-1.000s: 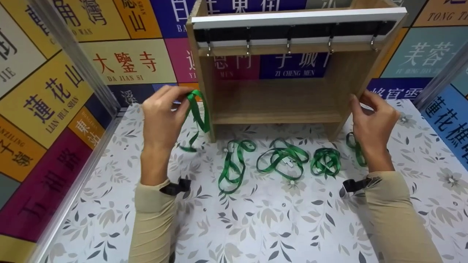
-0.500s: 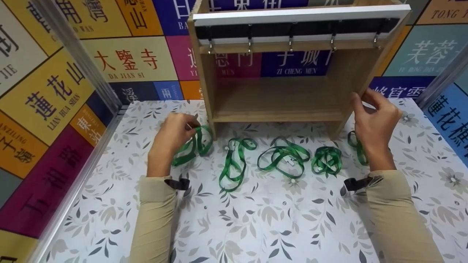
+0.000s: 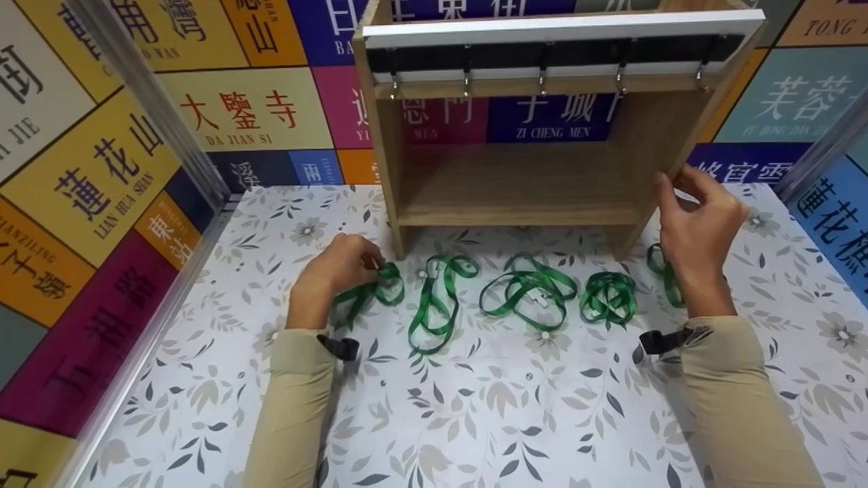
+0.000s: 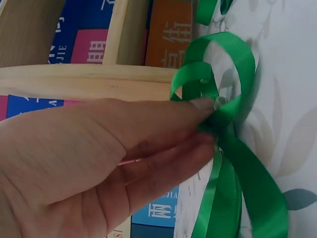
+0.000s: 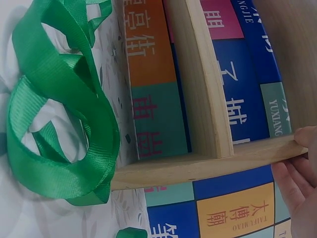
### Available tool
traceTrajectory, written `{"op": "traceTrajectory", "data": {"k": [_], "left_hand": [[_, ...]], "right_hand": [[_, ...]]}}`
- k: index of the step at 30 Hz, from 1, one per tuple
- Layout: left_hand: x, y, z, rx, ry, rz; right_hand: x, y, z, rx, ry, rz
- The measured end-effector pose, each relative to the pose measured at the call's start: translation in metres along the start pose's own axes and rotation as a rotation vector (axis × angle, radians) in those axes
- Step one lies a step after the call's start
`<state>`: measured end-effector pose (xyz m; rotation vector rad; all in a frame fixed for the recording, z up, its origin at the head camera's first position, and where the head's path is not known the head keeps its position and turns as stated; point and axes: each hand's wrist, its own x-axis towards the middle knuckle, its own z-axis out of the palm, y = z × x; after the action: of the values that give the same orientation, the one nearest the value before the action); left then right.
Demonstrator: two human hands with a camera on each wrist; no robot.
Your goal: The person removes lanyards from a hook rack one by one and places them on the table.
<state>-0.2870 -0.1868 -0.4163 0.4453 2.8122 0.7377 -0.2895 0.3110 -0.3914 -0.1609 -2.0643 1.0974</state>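
Note:
My left hand (image 3: 339, 270) is low over the table at the left, pinching a green ribbon lanyard (image 3: 391, 290). In the left wrist view, thumb and fingers meet on the lanyard (image 4: 257, 173), with loops above the pinch and tails hanging below. My right hand (image 3: 705, 224) grips the front edge of the right side panel of a wooden rack (image 3: 515, 216); the right wrist view shows the thumb and fingers on either side of that edge. Three green lanyards (image 3: 434, 335) (image 3: 529, 276) (image 3: 608, 298) lie before the rack. Another lanyard (image 3: 671, 285) is partly hidden by my right wrist.
Across the rack's top runs a white and black strip (image 3: 563, 54) with several small metal hooks (image 3: 543, 83). A floral cloth (image 3: 502, 420) covers the table. Panels with printed characters (image 3: 251, 112) stand behind and at both sides.
My left hand has come down from beside the rack's left panel, then slightly right, lowering the lanyard to the table. The right hand keeps its grip on the rack.

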Motion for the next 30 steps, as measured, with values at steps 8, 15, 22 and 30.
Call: {"op": "traceTrajectory", "data": {"k": [8, 15, 22, 30], "left_hand": [[-0.0030, -0.0059, 0.0036, -0.018, 0.015, 0.109], [-0.0034, -0.0070, 0.0029, 0.015, 0.007, 0.056], [0.0003, -0.0065, 0.0020, 0.007, -0.008, 0.095], [-0.0033, -0.0084, 0.0040, -0.004, -0.005, 0.016]], "right_hand": [[-0.0026, -0.0019, 0.0019, -0.022, -0.006, 0.027], [-0.0037, 0.0011, -0.0025, -0.014, 0.005, 0.011], [-0.0048, 0.0012, -0.0016, -0.025, 0.012, -0.007], [-0.0064, -0.0041, 0.0040, -0.018, -0.027, 0.012]]}}
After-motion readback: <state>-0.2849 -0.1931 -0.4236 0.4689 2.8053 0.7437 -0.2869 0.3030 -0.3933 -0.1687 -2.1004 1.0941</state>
